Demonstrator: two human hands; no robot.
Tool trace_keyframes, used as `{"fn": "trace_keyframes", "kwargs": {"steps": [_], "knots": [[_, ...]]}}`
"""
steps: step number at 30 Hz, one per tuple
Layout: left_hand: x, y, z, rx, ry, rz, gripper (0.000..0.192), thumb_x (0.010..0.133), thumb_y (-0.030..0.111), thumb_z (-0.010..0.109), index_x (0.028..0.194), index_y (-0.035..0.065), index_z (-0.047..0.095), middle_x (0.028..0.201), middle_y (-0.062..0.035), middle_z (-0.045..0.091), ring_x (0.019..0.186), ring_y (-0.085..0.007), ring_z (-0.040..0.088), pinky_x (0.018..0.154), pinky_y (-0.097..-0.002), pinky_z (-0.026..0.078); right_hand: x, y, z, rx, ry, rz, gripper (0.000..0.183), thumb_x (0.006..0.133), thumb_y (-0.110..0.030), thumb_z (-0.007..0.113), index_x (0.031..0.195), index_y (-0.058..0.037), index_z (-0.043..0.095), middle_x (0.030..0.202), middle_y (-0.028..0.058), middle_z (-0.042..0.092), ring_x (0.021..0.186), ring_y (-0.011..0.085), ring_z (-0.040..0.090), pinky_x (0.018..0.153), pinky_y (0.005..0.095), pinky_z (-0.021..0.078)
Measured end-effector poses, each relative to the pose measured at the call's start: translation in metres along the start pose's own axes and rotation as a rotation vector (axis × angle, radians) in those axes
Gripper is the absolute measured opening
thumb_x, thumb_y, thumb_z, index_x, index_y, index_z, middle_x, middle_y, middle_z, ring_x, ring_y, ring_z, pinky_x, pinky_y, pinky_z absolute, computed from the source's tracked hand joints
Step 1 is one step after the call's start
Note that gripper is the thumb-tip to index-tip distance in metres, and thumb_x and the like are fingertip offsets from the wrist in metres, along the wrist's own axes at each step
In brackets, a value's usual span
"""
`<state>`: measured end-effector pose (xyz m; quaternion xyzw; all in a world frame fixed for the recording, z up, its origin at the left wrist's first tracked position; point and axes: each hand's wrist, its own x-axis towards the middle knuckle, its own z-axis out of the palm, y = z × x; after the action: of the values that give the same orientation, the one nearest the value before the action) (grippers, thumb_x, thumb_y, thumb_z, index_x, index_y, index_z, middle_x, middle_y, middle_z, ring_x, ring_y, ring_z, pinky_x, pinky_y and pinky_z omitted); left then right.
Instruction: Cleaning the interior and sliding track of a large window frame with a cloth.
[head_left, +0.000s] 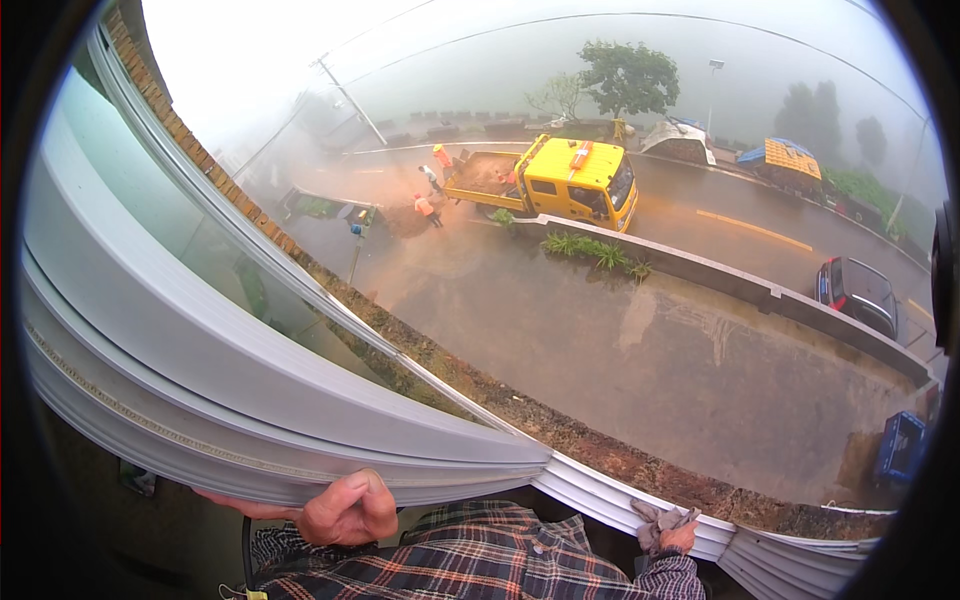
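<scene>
At the lower left my left hand (349, 511) grips the inner edge of a white window sash (285, 360). Its thumb is bent, and its fingers reach along the sash's underside, partly hidden. My right hand (679, 537), at the lower right, holds a crumpled grey cloth (658, 519) against the ribbed white window track (600, 501). The sash's pane (225, 255) leans across the left of the view. Between my hands are the plaid shirt (480, 551) on my body and the dark gap inside the window.
A rough, weathered ledge (525, 401) runs outside the track. Far below lie a wet paved yard (540, 345) and a low wall (720, 277). Beyond, a yellow truck (574, 180) and a dark car (859, 296) stand on the foggy road, with several people near the truck's bed.
</scene>
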<state>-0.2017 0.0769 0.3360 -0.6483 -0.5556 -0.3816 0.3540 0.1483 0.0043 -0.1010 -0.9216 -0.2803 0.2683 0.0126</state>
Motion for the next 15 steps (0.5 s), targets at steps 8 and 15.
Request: {"fn": "trace_keyframes", "kwargs": {"steps": [8, 15], "knots": [[0.002, 0.001, 0.003, 0.002, 0.035, 0.004, 0.018, 0.066, 0.005, 0.05, 0.079, 0.0129, 0.04, 0.109, -0.0221, 0.03, 0.108, -0.0338, 0.03, 0.084, -0.0454, 0.036, -0.009, -0.01, -0.016, 0.104, -0.054, 0.071, 0.056, 0.06, -0.016, 0.068, 0.103, 0.0019, 0.037, 0.082, 0.0233, 0.057, 0.08, 0.0377, 0.056, 0.071, 0.0423, 0.0453], [0.014, -0.005, 0.009, 0.105, 0.093, 0.165, 0.006, 0.069, 0.015, 0.049, 0.073, 0.0164, 0.044, 0.095, -0.0128, 0.033, 0.099, -0.033, 0.033, 0.081, -0.0503, 0.032, -0.007, -0.007, -0.009, -0.011, 0.022, -0.012, 0.059, 0.06, -0.017, 0.069, 0.105, 0.0027, 0.037, 0.083, 0.0235, 0.057, 0.081, 0.0376, 0.056, 0.072, 0.042, 0.0452]]}}
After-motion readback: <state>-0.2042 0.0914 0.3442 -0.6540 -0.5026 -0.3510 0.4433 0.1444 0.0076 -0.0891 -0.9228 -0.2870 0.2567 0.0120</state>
